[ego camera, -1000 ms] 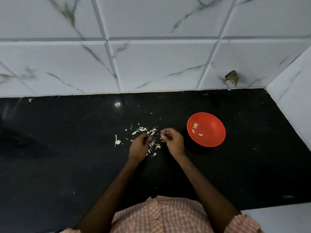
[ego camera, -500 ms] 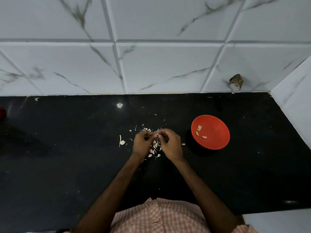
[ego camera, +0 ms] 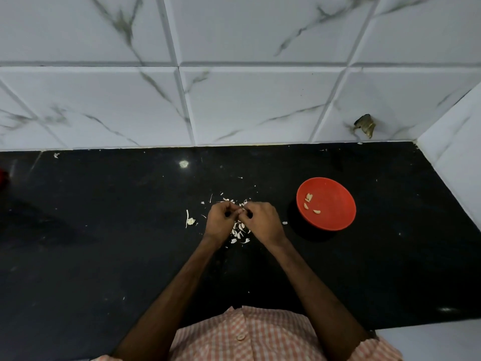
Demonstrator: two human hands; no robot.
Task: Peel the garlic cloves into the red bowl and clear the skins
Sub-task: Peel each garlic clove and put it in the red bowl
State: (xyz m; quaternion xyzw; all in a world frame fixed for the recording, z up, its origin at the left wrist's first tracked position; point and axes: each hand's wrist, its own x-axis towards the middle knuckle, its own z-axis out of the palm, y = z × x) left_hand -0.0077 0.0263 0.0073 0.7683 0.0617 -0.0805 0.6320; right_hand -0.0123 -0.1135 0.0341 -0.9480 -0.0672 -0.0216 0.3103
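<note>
My left hand (ego camera: 221, 222) and my right hand (ego camera: 263, 222) meet fingertip to fingertip over the black counter (ego camera: 104, 256), both pinching a small garlic clove (ego camera: 241, 210) that is mostly hidden between the fingers. Below and around the hands lies a scatter of white garlic skins (ego camera: 239, 233). A larger skin scrap with a stem piece (ego camera: 190, 220) lies to the left of my left hand. The red bowl (ego camera: 335, 207) stands to the right of my right hand, with several peeled cloves (ego camera: 309, 201) in its left half.
White marble-look tiles form the back wall (ego camera: 234, 100) and a side wall (ego camera: 463, 152) closes the right end. A brownish bit (ego camera: 364, 125) sticks to the wall above the bowl. A red object (ego camera: 3, 177) shows at the far left edge.
The two hands were slightly apart a second ago and have come together, fingertips now joined on the clove. The bowl and skins have not moved on the counter.
</note>
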